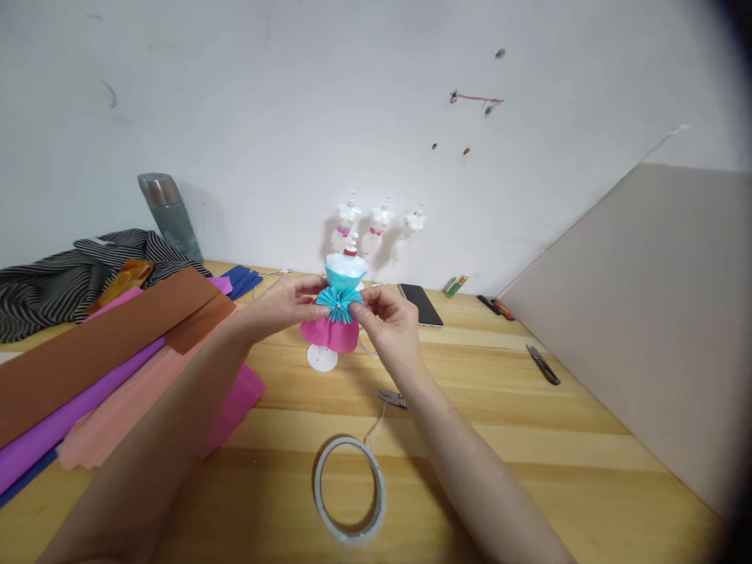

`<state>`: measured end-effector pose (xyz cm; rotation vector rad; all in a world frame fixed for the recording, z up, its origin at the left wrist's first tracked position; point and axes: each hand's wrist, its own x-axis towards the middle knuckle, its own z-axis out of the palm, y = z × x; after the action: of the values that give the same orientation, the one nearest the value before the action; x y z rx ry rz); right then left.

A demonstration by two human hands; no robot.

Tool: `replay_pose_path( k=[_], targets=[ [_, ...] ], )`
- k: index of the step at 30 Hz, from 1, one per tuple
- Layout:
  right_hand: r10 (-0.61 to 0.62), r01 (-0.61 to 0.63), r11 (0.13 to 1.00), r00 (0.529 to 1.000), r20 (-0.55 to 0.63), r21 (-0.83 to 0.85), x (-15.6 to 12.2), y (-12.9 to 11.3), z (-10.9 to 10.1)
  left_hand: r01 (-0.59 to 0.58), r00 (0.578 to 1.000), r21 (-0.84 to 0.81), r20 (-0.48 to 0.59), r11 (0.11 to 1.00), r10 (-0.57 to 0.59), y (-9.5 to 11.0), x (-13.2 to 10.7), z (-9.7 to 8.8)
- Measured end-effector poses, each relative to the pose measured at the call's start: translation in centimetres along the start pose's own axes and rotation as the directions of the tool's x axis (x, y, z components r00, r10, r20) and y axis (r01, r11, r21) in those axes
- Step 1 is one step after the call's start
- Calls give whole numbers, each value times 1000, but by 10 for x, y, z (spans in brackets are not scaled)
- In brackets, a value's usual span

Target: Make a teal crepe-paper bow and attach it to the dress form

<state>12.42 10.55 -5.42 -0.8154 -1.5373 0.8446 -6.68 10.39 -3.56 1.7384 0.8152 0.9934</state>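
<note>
A small white mannequin (346,266) stands upright on a round white base (322,358), wearing a turquoise top (346,278) and a pink skirt (330,337). At its waist is a pleated turquoise paper bow (339,303) with a small light dot in its centre. My left hand (294,304) pinches the bow's left side between thumb and fingers. On the opposite side, my right hand (391,315) pinches the bow's right edge, thumb in front. Both hands partly cover the waist of the mannequin.
Three white mannequins (381,219) stand against the wall. A tape roll (351,489) and thread snips (392,398) lie in front. Coloured paper sheets (111,345), a striped cloth (35,282) and a bottle (170,211) are left; a phone (421,305) and dark-handled snips (543,365) are right.
</note>
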Motion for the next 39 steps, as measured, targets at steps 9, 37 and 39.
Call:
replay_pose_path(
  k=[9,37,39],
  targets=[
    [-74,74,993,997,-3,-89,0,-1,1,-6,997,-40,-82,999,3,3,2,5],
    [-216,183,924,974,-63,-335,1,1,-1,-28,994,43,-102,999,32,2,4,13],
    [-215,184,922,975,-57,-341,1,2,-1,-30,993,44,-115,999,35,2,3,14]
  ],
)
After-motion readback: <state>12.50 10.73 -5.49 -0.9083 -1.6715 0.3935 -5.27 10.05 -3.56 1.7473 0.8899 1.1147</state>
